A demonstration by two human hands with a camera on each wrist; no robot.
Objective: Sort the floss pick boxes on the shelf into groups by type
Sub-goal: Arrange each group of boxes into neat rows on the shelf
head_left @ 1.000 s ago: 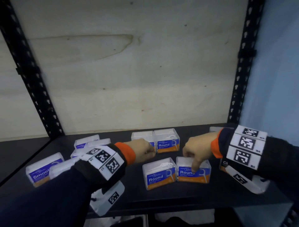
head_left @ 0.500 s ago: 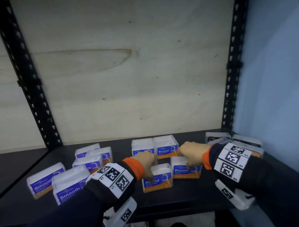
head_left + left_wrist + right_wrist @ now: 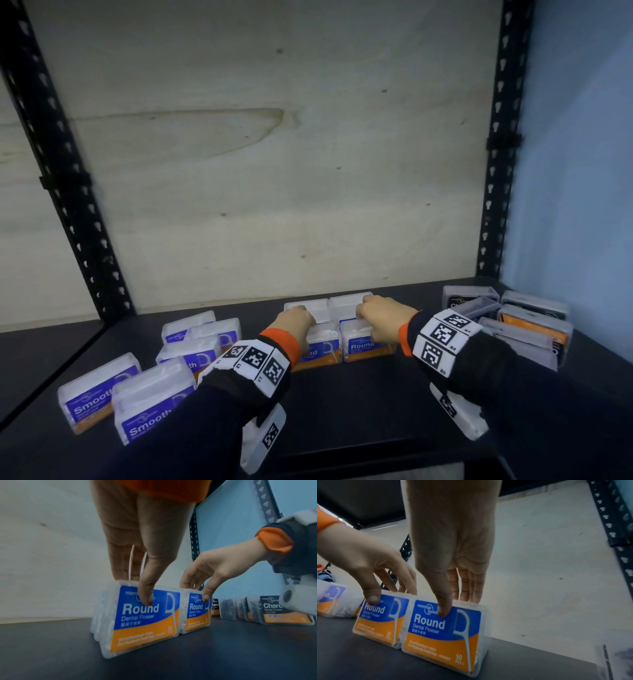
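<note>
On the black shelf (image 3: 342, 404) the boxes stood in three clusters: "Smooth" boxes (image 3: 150, 407) at the left, "Round" boxes in the middle, dark "Charco…" boxes (image 3: 527, 322) at the right. The left hand (image 3: 296, 322) held one Round box (image 3: 142, 616) from above, thumb on the label face and fingers over the back edge; the right hand (image 3: 380, 317) held the neighbouring Round box (image 3: 443, 627) the same way. Each grip was thus clamped on its box, and both boxes rested on the shelf, side by side and touching or very nearly so, just in front of two more clear-lidded boxes (image 3: 329, 305). The cases appeared to be clear rigid plastic, judged light and stiff but smooth, so likely to slip under a loose pinch; holding across the narrow depth near the top edge looked sound. Legible print: "Round Dental Flosser" in white on blue over an orange band, a floss pick drawing, a partly readable brand mark beginning "mann", and "50" on the right-hand box. The smaller print was too blurred to read.
</note>
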